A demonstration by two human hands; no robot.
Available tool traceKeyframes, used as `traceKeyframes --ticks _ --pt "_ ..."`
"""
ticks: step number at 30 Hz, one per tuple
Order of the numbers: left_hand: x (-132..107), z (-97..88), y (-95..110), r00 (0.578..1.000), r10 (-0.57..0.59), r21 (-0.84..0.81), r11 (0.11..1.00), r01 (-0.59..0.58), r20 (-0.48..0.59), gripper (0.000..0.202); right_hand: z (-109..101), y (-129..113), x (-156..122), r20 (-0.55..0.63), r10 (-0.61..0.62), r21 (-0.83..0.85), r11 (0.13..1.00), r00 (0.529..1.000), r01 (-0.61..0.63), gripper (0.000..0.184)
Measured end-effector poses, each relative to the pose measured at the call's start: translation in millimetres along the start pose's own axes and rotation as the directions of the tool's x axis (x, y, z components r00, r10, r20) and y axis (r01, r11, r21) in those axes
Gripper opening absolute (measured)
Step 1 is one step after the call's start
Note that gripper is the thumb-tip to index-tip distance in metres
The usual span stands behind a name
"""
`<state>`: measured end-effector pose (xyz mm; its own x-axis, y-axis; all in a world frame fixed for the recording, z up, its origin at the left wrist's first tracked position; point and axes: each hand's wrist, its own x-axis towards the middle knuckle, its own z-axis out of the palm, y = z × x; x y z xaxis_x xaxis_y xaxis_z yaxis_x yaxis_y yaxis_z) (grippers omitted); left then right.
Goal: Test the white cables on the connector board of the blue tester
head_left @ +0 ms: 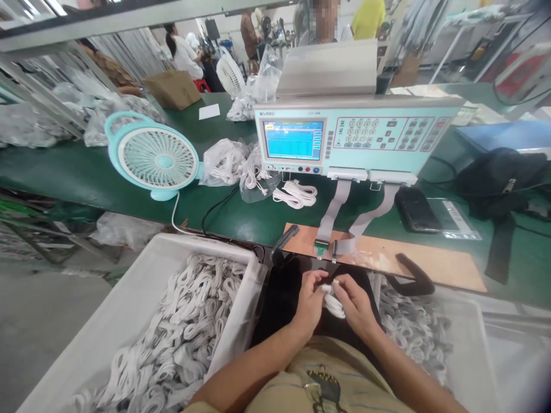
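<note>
The left hand [307, 304] and right hand [355, 304] meet over the lap, just below the tabletop [241, 215] edge. Both grips are pinched on a small coiled white cable [333, 301]; most of the coil is hidden between the fingers, and its connectors cannot be made out. The left bin [129, 298], a white tub cut off at the lower frame edge, is filled with coiled white cables. The right bin [469, 344] holds more coils; its far side is blurred. On the tabletop, the tester [353, 140] shows a lit blue screen whose text is unreadable. Two grey ribbon leads run down to the wooden fixture board [430, 261]. The desk fan [152, 156] stands left.
</note>
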<state>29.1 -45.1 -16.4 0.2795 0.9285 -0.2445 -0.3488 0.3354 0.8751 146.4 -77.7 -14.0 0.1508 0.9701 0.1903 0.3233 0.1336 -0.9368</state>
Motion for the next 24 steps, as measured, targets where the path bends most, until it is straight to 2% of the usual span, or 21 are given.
traceKeyframes --ticks 2,4,6,10,13,15,17,20,22,24 --pt "2.6 -3.1 8.5 0.991 0.111 0.11 0.987 -0.119 0.076 0.024 -1.3 5.8 7.2 -0.041 0.13 0.171 0.978 0.991 -0.121 0.025" --pt "7.3 -6.8 16.0 0.974 0.142 0.161 0.972 -0.171 0.176 0.022 -1.3 9.6 13.5 -0.054 0.2 0.284 0.942 0.978 -0.177 0.027" --pt "13.2 -10.4 20.4 0.964 0.147 0.214 0.957 -0.195 0.224 0.018 -0.3 10.7 18.5 -0.056 0.232 0.33 0.922 0.971 -0.201 0.027" --pt "22.9 -14.9 19.7 0.973 0.144 0.262 0.946 -0.188 0.178 0.015 2.7 7.8 23.6 -0.115 0.248 0.33 0.923 0.962 -0.199 0.027" --pt "26.4 -15.5 16.9 0.976 0.16 0.209 0.959 -0.189 0.146 0.012 4.6 5.0 24.1 -0.141 0.256 0.323 0.925 0.956 -0.2 0.027" --pt "28.0 -16.5 17.5 0.979 0.113 0.142 0.98 -0.138 0.167 0.011 5.5 3.4 23.9 -0.135 0.268 0.345 0.915 0.954 -0.208 0.027" --pt "29.5 -19.3 21.1 0.972 -0.006 0.049 0.999 -0.005 0.233 0.013 6.4 2.0 24.1 -0.119 0.294 0.395 0.89 0.948 -0.227 0.027" --pt "30.7 -26.5 30.0 0.916 -0.143 -0.084 0.979 0.187 0.376 0.021 8.0 0.6 25.9 -0.09 0.372 0.493 0.823 0.924 -0.283 0.028" --pt "30.9 -30.6 33.8 0.895 -0.151 -0.117 0.969 0.218 0.42 0.032 9.4 1.4 27.9 -0.077 0.423 0.552 0.772 0.903 -0.314 0.028" --pt "31.5 -32.3 33.2 0.915 -0.134 -0.094 0.979 0.182 0.38 0.035 10.8 4.3 29.6 -0.079 0.448 0.596 0.737 0.891 -0.318 0.028"
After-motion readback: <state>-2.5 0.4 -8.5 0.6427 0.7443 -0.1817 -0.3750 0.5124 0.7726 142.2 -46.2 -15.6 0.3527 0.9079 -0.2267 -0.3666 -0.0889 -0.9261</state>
